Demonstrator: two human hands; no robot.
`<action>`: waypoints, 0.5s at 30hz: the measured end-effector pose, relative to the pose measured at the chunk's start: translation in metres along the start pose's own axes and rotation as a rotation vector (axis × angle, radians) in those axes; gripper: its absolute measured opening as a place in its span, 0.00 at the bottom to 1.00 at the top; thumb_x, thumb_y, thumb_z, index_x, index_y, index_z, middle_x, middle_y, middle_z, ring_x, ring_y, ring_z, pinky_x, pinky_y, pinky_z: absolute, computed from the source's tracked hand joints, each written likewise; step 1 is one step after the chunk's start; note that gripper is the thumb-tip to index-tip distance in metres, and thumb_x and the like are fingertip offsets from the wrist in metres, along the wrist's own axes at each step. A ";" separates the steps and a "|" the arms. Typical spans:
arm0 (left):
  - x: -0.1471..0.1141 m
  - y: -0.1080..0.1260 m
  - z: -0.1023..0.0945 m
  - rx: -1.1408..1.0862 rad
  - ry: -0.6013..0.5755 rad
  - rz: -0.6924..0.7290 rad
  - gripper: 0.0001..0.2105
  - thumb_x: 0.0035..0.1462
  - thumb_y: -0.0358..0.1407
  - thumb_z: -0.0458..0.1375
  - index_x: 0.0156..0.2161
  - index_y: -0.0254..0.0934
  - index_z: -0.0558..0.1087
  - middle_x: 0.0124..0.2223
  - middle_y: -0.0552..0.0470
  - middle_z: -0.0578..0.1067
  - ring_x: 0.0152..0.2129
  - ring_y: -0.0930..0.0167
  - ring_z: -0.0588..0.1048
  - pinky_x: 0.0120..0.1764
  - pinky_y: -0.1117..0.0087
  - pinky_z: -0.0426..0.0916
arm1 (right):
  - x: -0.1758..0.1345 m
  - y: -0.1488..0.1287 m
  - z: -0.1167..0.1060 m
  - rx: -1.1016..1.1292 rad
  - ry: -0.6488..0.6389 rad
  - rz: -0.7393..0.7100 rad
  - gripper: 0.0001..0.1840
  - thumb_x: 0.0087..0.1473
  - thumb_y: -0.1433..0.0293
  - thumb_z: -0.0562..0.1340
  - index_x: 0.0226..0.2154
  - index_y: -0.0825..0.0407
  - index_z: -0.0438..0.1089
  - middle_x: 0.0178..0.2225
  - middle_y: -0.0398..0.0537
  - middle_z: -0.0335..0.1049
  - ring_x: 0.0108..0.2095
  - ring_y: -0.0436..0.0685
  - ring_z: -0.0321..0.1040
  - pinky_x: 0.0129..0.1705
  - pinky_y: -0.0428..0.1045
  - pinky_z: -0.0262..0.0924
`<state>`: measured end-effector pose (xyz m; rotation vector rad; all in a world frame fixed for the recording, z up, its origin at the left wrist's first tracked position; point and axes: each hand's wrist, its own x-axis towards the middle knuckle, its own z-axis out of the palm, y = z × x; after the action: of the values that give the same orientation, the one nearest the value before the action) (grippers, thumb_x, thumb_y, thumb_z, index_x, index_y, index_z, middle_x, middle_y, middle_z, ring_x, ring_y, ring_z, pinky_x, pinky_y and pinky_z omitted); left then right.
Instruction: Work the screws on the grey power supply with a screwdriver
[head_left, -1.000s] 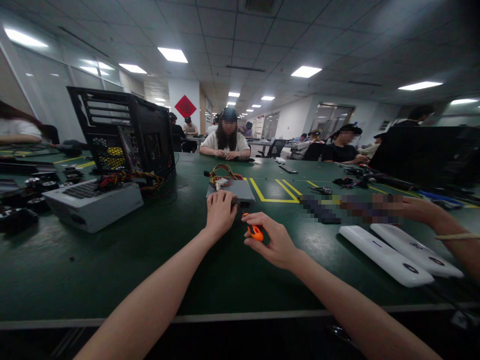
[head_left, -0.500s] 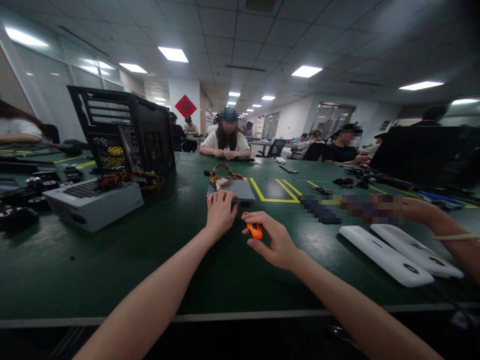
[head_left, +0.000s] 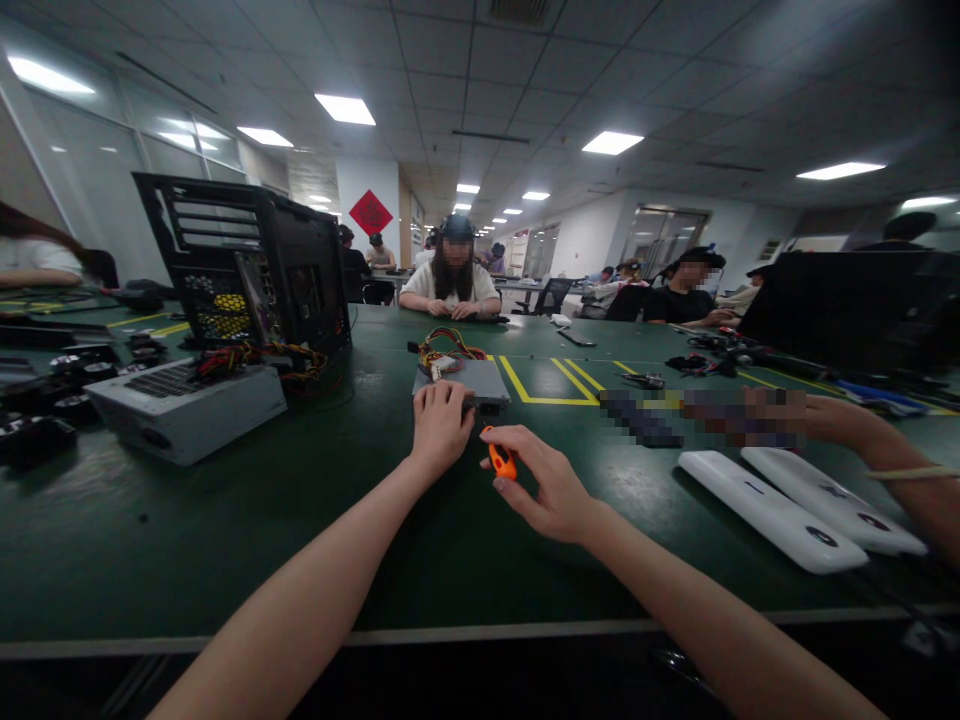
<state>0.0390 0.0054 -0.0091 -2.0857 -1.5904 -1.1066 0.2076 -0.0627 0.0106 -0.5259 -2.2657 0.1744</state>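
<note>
A small grey computer power supply unit [head_left: 486, 378] lies on the green table in front of me, with a bundle of coloured cables [head_left: 450, 345] at its back. My left hand [head_left: 441, 428] grips its near left side, fingers bent over the top edge; the thumb side is partly hidden. Just right of it, my right hand [head_left: 544, 480] holds a small orange-handled tool [head_left: 501, 456] between thumb and fingers, close to the unit's near face. The tool's working end does not show clearly.
A larger power supply [head_left: 191, 405] and an open black computer case [head_left: 255, 265] stand at left. Two white oblong devices [head_left: 772, 510] lie at right, near a neighbour's hand [head_left: 780, 412]. Small pliers [head_left: 643, 380] lie beyond yellow tape. Another person [head_left: 450, 280] sits opposite.
The orange-handled tool has turned in my right fingers and shifted slightly left. My left hand and the power supply unit look the same.
</note>
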 end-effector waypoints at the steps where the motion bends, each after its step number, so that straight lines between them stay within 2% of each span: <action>1: 0.000 0.000 0.000 -0.001 0.000 0.000 0.11 0.53 0.35 0.52 0.44 0.41 0.65 0.45 0.48 0.66 0.44 0.64 0.62 0.50 0.60 0.52 | 0.001 -0.001 0.000 -0.021 -0.010 -0.023 0.18 0.55 0.68 0.54 0.49 0.51 0.56 0.46 0.54 0.61 0.46 0.58 0.63 0.46 0.54 0.60; 3: 0.000 0.000 -0.001 0.002 0.004 0.003 0.12 0.53 0.35 0.52 0.44 0.40 0.65 0.45 0.48 0.66 0.44 0.64 0.63 0.50 0.60 0.52 | 0.002 -0.001 0.000 -0.049 0.008 -0.041 0.16 0.55 0.67 0.56 0.47 0.50 0.58 0.46 0.54 0.62 0.47 0.58 0.62 0.47 0.54 0.60; 7: 0.000 -0.001 0.001 0.012 0.020 0.010 0.12 0.53 0.34 0.52 0.44 0.40 0.65 0.44 0.48 0.66 0.43 0.64 0.63 0.49 0.61 0.52 | 0.000 0.003 0.001 -0.022 0.085 0.037 0.14 0.52 0.66 0.59 0.41 0.50 0.58 0.44 0.53 0.64 0.43 0.58 0.66 0.43 0.54 0.62; 12: 0.000 -0.001 0.002 0.011 0.020 0.018 0.11 0.53 0.34 0.52 0.44 0.40 0.66 0.44 0.48 0.66 0.44 0.64 0.63 0.49 0.60 0.53 | 0.001 0.002 -0.001 -0.043 -0.006 -0.040 0.19 0.54 0.68 0.56 0.49 0.51 0.55 0.47 0.54 0.61 0.47 0.58 0.63 0.46 0.55 0.60; 15: 0.000 -0.001 0.001 0.008 0.014 0.008 0.11 0.53 0.34 0.52 0.44 0.40 0.66 0.44 0.48 0.66 0.44 0.64 0.63 0.49 0.60 0.53 | 0.002 0.002 -0.001 -0.097 0.001 -0.067 0.17 0.54 0.67 0.56 0.47 0.50 0.58 0.47 0.54 0.62 0.47 0.57 0.62 0.46 0.53 0.61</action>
<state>0.0389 0.0066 -0.0099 -2.0728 -1.5767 -1.1080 0.2075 -0.0603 0.0124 -0.4987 -2.2955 0.0309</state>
